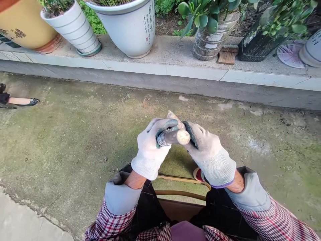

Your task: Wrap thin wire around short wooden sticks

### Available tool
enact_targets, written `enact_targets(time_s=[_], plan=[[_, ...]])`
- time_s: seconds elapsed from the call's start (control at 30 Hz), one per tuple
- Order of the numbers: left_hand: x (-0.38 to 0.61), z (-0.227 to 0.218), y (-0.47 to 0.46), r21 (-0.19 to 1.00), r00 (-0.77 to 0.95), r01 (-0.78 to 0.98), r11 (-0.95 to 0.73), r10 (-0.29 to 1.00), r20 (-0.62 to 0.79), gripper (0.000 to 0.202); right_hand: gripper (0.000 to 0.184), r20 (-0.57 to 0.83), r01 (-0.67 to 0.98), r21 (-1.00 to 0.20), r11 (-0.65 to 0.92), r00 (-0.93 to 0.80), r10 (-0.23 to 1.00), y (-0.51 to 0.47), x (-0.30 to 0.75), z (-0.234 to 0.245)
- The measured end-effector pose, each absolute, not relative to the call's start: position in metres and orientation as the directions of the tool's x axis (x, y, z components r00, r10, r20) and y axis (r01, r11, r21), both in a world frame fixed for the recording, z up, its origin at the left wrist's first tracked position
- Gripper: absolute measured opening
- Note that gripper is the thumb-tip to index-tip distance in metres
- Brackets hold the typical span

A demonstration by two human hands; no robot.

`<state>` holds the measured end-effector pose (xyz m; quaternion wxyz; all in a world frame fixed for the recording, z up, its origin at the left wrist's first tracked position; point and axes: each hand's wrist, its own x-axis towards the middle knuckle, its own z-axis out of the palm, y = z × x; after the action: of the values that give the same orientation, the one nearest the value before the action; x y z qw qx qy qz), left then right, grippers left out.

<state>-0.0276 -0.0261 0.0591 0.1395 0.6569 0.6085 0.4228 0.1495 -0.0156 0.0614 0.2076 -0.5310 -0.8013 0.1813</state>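
In front of my lap I hold a dark stick with a pale round end facing up toward me. Thin silvery wire is wound around the stick in several turns. My left hand, in a white glove with a dark grip coating, is closed around the wire-wound part. My right hand, gloved alike, is closed against the other side, its thumb and fingers by the round end. Beyond the stick a pale, pointed piece pokes out between the hands; the hands hide how it joins the stick.
A low tiled ledge runs across the front, bearing a white pot with writing, a ribbed white pot, other planters and a worn brush. At the left a person's foot shows. A yellowish metal frame lies between my knees.
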Motion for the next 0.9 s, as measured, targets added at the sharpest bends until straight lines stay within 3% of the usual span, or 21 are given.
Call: enact_targets(time_s=[0.2, 0.4, 0.53, 0.63, 0.77, 0.9], plan=[[-0.021, 0.056, -0.024, 0.879, -0.325, 0.475, -0.049, 0.918, 0.227, 0.016, 0.021, 0.167, 0.774, -0.518, 0.363, -0.325, 0.931, -0.012, 0.153, 0.058], [-0.018, 0.068, -0.022, 0.798, -0.209, 0.597, -0.082, 0.944, 0.254, 0.037, 0.019, 0.179, 0.771, -0.508, 0.383, -0.341, 0.923, -0.012, 0.152, 0.058], [-0.019, 0.064, -0.023, 0.797, -0.225, 0.592, -0.117, 0.926, 0.303, 0.027, 0.019, 0.165, 0.786, -0.497, 0.368, -0.33, 0.929, -0.014, 0.148, 0.06], [-0.018, 0.059, -0.024, 0.878, -0.297, 0.466, -0.104, 0.917, 0.266, 0.017, 0.018, 0.152, 0.773, -0.524, 0.359, -0.33, 0.932, -0.014, 0.146, 0.061], [-0.012, 0.063, -0.025, 0.976, -0.399, 0.215, 0.041, 0.916, 0.049, 0.02, 0.023, 0.134, 0.77, -0.541, 0.338, -0.318, 0.939, -0.012, 0.148, 0.06], [-0.005, 0.073, -0.023, 0.99, -0.428, -0.019, 0.139, 0.894, -0.134, 0.025, 0.024, 0.115, 0.784, -0.524, 0.333, -0.323, 0.94, -0.012, 0.15, 0.059]])
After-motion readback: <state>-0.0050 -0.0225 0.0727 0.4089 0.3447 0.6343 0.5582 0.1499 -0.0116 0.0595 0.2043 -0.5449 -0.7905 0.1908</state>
